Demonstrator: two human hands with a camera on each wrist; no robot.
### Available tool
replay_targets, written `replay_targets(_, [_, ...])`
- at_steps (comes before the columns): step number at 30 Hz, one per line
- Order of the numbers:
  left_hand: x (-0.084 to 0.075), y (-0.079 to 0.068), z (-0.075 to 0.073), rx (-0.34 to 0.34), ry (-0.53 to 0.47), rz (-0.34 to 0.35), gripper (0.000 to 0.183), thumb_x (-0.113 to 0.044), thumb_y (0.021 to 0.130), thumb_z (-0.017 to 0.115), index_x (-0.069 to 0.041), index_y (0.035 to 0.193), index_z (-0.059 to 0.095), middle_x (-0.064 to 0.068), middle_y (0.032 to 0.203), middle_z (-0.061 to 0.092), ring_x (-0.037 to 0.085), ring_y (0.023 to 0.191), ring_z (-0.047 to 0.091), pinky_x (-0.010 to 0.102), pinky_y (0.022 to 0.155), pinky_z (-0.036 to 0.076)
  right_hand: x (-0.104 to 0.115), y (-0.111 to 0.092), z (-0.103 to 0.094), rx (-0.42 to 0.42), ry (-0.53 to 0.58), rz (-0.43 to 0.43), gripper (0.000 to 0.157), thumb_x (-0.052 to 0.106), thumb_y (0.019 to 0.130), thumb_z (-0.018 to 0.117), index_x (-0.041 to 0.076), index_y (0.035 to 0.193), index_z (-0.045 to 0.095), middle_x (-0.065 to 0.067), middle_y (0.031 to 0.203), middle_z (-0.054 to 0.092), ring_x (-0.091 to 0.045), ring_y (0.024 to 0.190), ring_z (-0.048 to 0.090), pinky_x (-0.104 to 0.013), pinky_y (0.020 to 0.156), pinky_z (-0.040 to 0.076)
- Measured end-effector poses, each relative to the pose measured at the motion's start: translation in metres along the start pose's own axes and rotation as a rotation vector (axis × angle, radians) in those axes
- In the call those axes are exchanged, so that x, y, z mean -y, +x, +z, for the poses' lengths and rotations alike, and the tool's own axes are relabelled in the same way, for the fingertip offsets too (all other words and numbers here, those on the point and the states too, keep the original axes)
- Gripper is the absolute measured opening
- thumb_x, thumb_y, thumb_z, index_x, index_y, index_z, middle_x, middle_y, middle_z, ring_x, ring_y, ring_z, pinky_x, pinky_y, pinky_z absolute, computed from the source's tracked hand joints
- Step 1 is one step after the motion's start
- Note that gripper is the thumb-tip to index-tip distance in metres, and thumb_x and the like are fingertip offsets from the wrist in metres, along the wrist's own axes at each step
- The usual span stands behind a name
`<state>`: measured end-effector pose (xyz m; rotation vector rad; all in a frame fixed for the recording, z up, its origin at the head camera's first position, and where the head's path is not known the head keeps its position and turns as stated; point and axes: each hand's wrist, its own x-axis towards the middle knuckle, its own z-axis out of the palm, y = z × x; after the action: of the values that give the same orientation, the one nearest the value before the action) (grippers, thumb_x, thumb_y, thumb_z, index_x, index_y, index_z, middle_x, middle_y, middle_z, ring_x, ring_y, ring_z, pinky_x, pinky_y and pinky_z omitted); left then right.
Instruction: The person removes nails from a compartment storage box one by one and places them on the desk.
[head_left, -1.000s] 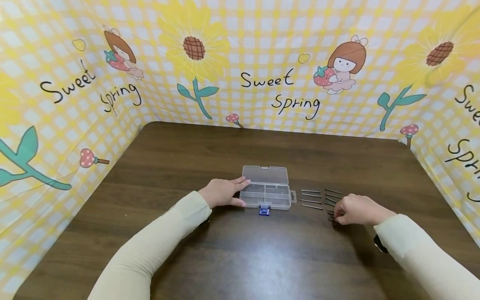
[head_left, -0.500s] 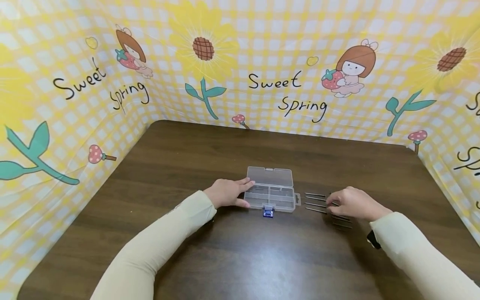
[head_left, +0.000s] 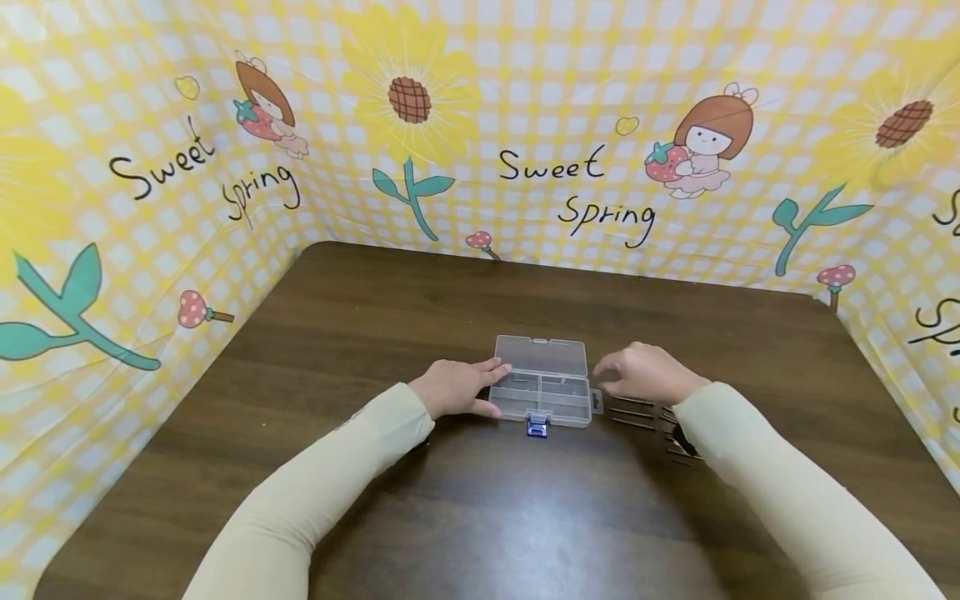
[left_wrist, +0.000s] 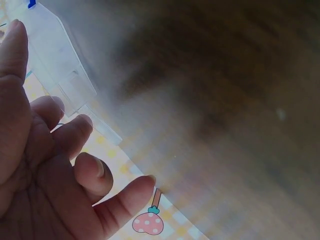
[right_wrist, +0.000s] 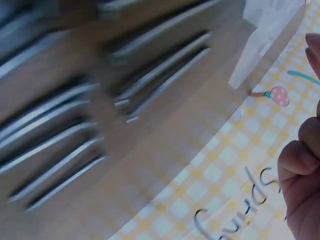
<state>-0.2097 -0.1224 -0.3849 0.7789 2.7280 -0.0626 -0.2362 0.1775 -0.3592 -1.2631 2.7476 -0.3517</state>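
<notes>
A clear plastic compartment box lies with its lid tipped back and its blue latch hanging at the front. My left hand touches the box's left side, the thumb at the front corner and the other fingers extended near the hinge. Just right of the lid hovers my right hand, fingers curled; whether anything is between the fingertips is hidden. Several slim metal nails lie in a column beside the box, and the right wrist view shows more nails in a second column.
The dark wooden table reaches back to a yellow checked cloth wall with printed flowers. A hanging tab sticks out of the box's right side. The right sleeve partly covers the second nail column.
My right hand has moved left and away from me, from the far-right nails to beside the box. My left hand keeps its place at the box. The head view has shifted slightly.
</notes>
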Motion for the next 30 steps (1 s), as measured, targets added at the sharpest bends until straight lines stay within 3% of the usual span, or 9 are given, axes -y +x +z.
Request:
replay_targets(5, [-0.001,-0.001,0.0,-0.011,0.001,0.001,0.079,-0.059,0.084,0.058,-0.024,0.151,0.034,-0.003,0.153,0.033,0.023,0.113,0.06,0.032,0.057,0.046,0.011,0.028,0.0,0.032,0.018,0.005,0.016,0.008,0.085,0.066,0.005,0.098,0.075,-0.004,0.09,0.073,-0.014,0.073,0.066,-0.037,0.069,0.053])
replay_targets(12, [-0.004,-0.001,0.0,-0.029,0.02,0.018,0.078,-0.06,0.084,0.059,-0.024,0.15,0.036,-0.003,0.151,0.037,0.022,0.11,0.062,0.034,0.057,0.046,0.028,0.054,0.004,0.113,0.027,0.005,0.018,0.012,0.087,0.066,0.007,0.103,0.074,-0.004,0.101,0.072,-0.017,0.088,0.068,-0.038,0.079,0.052])
replay_targets(18, [-0.002,-0.003,0.0,-0.029,0.036,0.011,0.078,-0.06,0.084,0.058,-0.024,0.15,0.036,-0.003,0.151,0.037,0.022,0.107,0.064,0.036,0.057,0.048,0.041,0.077,0.007,0.172,-0.008,-0.008,0.016,0.012,0.089,0.066,0.009,0.102,0.075,-0.004,0.1,0.072,-0.016,0.086,0.067,-0.037,0.079,0.052])
replay_targets(22, [-0.002,-0.003,0.0,-0.042,0.048,0.015,0.078,-0.059,0.084,0.058,-0.023,0.149,0.038,-0.002,0.151,0.038,0.023,0.087,0.068,0.034,0.052,0.046,0.048,0.09,0.011,0.224,-0.049,-0.014,0.015,0.013,0.087,0.066,0.011,0.099,0.076,-0.002,0.099,0.071,-0.018,0.092,0.066,-0.038,0.08,0.052])
replay_targets(26, [-0.002,-0.003,0.0,-0.053,0.058,0.025,0.077,-0.059,0.084,0.057,-0.022,0.149,0.038,0.0,0.15,0.038,0.021,0.064,0.063,0.03,0.045,0.039,0.053,0.098,0.015,0.287,-0.08,0.003,0.013,0.014,0.086,0.069,0.012,0.096,0.076,-0.001,0.097,0.071,-0.019,0.09,0.064,-0.039,0.079,0.052])
replay_targets(30, [-0.001,-0.004,0.0,-0.046,0.05,0.026,0.078,-0.059,0.084,0.056,-0.021,0.15,0.036,0.0,0.151,0.036,0.02,0.059,0.06,0.028,0.043,0.034,0.057,0.103,0.017,0.332,-0.11,0.018,0.011,0.015,0.086,0.071,0.012,0.095,0.076,0.0,0.095,0.07,-0.017,0.087,0.063,-0.037,0.078,0.052])
